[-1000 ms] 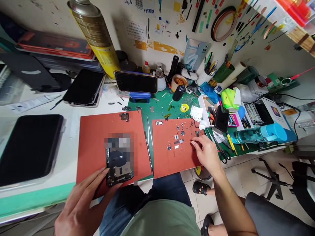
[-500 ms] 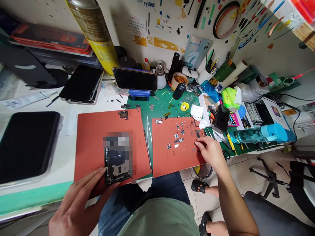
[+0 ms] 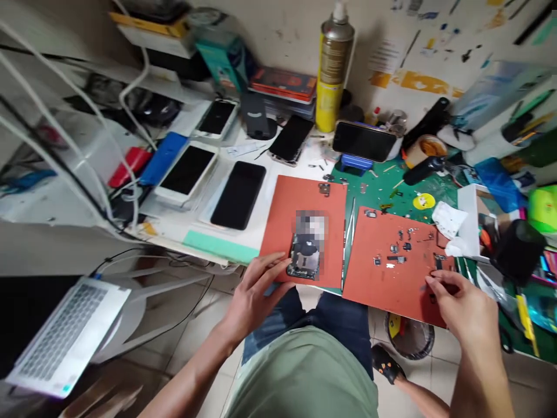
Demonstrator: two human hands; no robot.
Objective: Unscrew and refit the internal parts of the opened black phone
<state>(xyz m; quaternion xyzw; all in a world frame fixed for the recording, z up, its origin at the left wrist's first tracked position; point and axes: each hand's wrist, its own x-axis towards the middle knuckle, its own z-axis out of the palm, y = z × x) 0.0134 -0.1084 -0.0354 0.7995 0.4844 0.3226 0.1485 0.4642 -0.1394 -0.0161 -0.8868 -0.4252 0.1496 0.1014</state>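
An opened phone housing [image 3: 305,261] lies on the left reddish-brown mat [image 3: 328,232], its upper part blurred out. My left hand [image 3: 261,284] grips it by its lower left corner, fingertips along the side and thumb near the bottom edge. Over the right edge of the second mat [image 3: 369,284], my right hand [image 3: 463,305] has thumb and index finger pinched together; whatever is between them is too small to make out. A dark flat phone part [image 3: 439,261] lies just above those fingertips. Several small metal phone parts [image 3: 395,248] are scattered to their left.
A thin metal tool [image 3: 349,232] lies between the mats. Behind stand a phone [image 3: 364,140] on a blue holder and a yellow spray can [image 3: 331,87]. Several phones, including a black one [image 3: 239,194], lie at left. A bin [image 3: 411,337] and another person's foot [image 3: 385,363] are below.
The view has swung to the left, bringing the laptop, cables and more phones into sight. Both hands keep about the same places relative to the mats.
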